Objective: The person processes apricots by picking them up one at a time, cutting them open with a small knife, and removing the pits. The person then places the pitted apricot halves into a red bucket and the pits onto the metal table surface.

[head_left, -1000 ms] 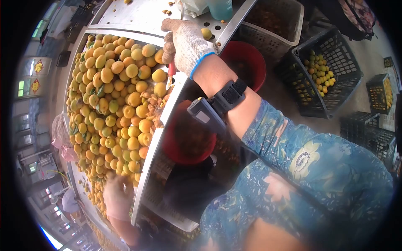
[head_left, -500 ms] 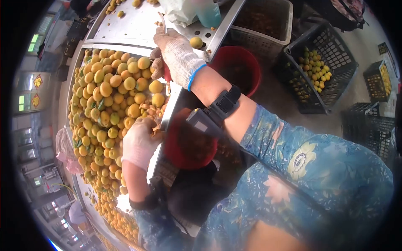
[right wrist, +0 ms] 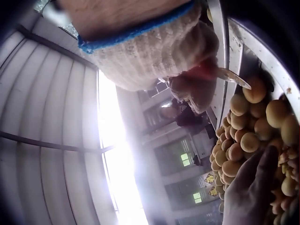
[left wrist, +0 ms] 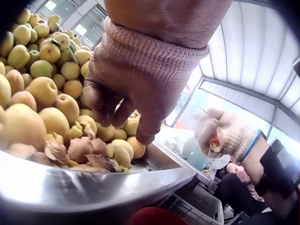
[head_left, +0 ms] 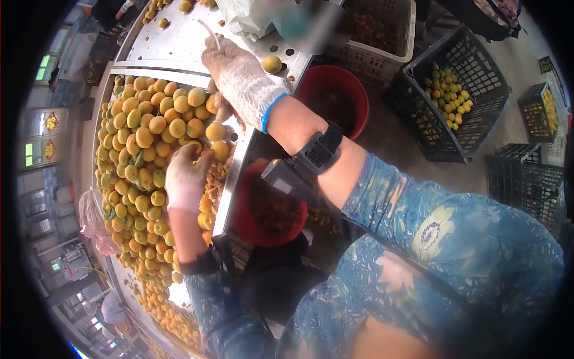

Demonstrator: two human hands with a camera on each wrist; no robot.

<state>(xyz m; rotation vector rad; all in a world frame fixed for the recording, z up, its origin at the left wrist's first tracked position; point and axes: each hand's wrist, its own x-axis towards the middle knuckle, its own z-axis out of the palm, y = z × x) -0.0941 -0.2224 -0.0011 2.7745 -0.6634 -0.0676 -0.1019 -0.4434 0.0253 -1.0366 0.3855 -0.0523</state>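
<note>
Yellow-orange fruits (head_left: 143,137) (left wrist: 44,91) lie heaped in a metal-edged tray (head_left: 222,209). The gloved left hand (head_left: 186,176) (left wrist: 136,79) reaches down over the heap's near edge, fingers bent and apart; its thumb is by an orange fruit (left wrist: 136,147), and no fruit shows in its grip. Split, brownish fruit pieces (head_left: 216,179) (left wrist: 79,150) lie beside it along the rim. The gloved right hand (head_left: 242,72) (left wrist: 222,133) (right wrist: 154,61), above the tray's upper corner, grips a tool with a red handle (right wrist: 201,70) and a metal blade (right wrist: 234,78).
On the metal surface beyond are a single fruit (head_left: 271,64) and a white bag (head_left: 242,18). Below the tray's edge stand red tubs (head_left: 354,90) (head_left: 239,224). A pale crate (head_left: 382,54) and a black crate (head_left: 478,66) holding fruits stand to the right.
The left hand has come up from the lower heap to the split pieces by the rim, then moved slightly up and left onto whole fruits. The right hand has shifted left, still gripping the tool.
</note>
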